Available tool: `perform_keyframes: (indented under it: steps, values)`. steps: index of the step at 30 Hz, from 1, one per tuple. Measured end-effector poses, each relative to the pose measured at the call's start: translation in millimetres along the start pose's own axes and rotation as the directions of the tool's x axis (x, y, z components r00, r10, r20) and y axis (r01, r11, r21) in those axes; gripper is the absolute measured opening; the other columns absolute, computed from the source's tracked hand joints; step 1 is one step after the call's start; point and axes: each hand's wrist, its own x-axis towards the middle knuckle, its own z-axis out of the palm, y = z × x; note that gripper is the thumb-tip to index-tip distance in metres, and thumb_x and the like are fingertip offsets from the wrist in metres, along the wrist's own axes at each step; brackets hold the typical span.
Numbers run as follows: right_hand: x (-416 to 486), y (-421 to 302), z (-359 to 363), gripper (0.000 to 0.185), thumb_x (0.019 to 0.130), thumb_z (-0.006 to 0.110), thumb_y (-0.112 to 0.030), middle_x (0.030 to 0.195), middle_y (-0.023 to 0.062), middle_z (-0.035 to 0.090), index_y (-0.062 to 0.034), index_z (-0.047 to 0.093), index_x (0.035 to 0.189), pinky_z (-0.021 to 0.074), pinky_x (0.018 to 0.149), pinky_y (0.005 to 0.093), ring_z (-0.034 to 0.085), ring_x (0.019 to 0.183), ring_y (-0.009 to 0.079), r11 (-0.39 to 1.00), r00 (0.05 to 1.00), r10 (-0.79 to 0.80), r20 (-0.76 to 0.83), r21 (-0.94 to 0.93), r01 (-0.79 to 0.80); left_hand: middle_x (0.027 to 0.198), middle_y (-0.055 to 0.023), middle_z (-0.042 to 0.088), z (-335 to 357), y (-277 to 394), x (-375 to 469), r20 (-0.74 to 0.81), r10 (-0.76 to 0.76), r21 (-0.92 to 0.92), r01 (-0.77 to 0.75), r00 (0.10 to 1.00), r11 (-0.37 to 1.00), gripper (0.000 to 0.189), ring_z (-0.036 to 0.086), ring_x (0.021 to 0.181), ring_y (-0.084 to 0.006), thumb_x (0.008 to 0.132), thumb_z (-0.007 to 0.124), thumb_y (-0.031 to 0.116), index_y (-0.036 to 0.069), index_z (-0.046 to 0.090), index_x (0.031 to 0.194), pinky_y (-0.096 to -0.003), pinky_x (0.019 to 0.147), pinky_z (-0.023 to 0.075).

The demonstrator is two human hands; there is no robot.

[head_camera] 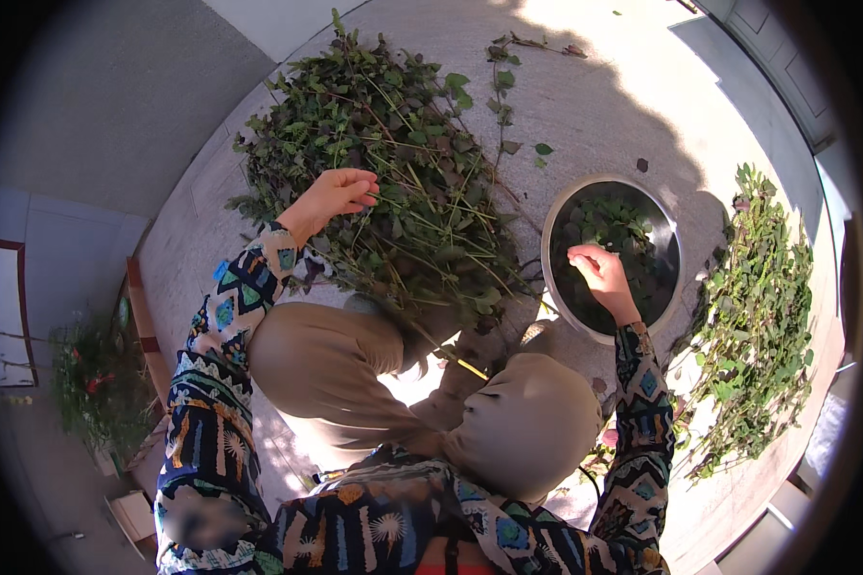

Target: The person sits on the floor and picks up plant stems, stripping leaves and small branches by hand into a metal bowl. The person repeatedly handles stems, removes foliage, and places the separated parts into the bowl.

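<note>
A large heap of leafy green stems (417,136) lies on the paved ground before my knees. Over its near left part is my left hand (336,198), thumb and forefinger pinched on a thin green stem. My right hand (604,279) hovers above a round metal basin (674,287) to the right of the heap. Its fingers are bent together; whether anything small is between them I cannot tell. Picked green leaves (611,223) lie inside the basin, partly hidden behind that hand.
A second long pile of leafy stems (755,323) lies to the right of the basin. Loose vine pieces (503,86) are scattered beyond the heap. A grey wall (137,86) stands at the left, and a potted plant (101,388) with red flowers is below it.
</note>
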Motion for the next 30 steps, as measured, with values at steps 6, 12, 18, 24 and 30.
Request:
perform_keyframes:
  steps: [6, 12, 18, 24, 30]
  values:
    - [118, -8, 132, 0.031, 0.088, 0.047, -0.016, 0.096, 0.0154, 0.053, -0.0112, 0.05, 0.118, 0.044, 0.078, 0.037, 0.054, 0.087, 0.0308, 0.904, 0.937, -0.093, 0.338, -0.365, 0.221, 0.111, -0.0078, 0.056, -2, -69, -20, 0.085, -0.105, -0.08, 0.112, 0.991, 0.991, 0.036, 0.057, 0.095, -0.0146, 0.092, 0.048, 0.019, 0.0, 0.047, 0.122, -0.0272, 0.08, 0.0474]
    - [148, 25, 167, 0.029, 0.089, 0.046, -0.021, 0.102, 0.0143, 0.056, -0.0099, 0.055, 0.114, 0.0447, 0.08, 0.0391, 0.054, 0.091, 0.0333, 0.743, 0.956, -0.056, 0.288, -0.628, 0.232, 0.107, -0.0044, 0.06, 9, -78, -12, 0.08, 0.005, -0.182, 0.01, 0.997, 0.983, 0.034, 0.058, 0.09, -0.0112, 0.091, 0.05, 0.019, 0.001, 0.05, 0.119, -0.0246, 0.076, 0.046]
    - [125, -70, 120, 0.016, 0.085, 0.053, -0.003, 0.098, 0.0067, 0.063, 0.0004, 0.061, 0.099, 0.048, 0.071, 0.0261, 0.06, 0.083, 0.0165, 0.995, 0.988, -0.086, -0.131, 0.039, 0.092, 0.103, -0.0046, 0.061, 13, -60, -11, 0.07, 0.132, -0.236, -0.112, 0.989, 0.965, 0.031, 0.057, 0.086, -0.0099, 0.091, 0.05, 0.016, 0.0, 0.052, 0.117, -0.0227, 0.072, 0.0459]
    - [113, -164, 83, 0.011, 0.086, 0.053, -0.001, 0.098, 0.0109, 0.062, -0.0019, 0.055, 0.096, 0.0502, 0.075, 0.0286, 0.06, 0.085, 0.0161, 0.854, 0.984, -0.079, -0.158, 0.499, 0.149, 0.099, -0.0051, 0.061, 17, -18, -12, 0.09, 0.26, -0.237, -0.233, 0.961, 0.943, 0.027, 0.057, 0.082, -0.0093, 0.089, 0.051, 0.011, -0.001, 0.054, 0.113, -0.0218, 0.068, 0.0465]
    - [86, -203, 85, 0.014, 0.086, 0.05, 0.001, 0.099, 0.0146, 0.061, -0.0058, 0.044, 0.097, 0.0502, 0.076, 0.0297, 0.059, 0.087, 0.0179, 0.813, 0.994, -0.07, -0.084, 0.572, 0.106, 0.096, -0.0076, 0.061, 22, 43, -17, 0.121, 0.538, -0.121, -0.525, 0.834, 0.842, 0.021, 0.058, 0.081, -0.0136, 0.087, 0.052, 0.004, -0.002, 0.058, 0.106, -0.0254, 0.071, 0.0474]
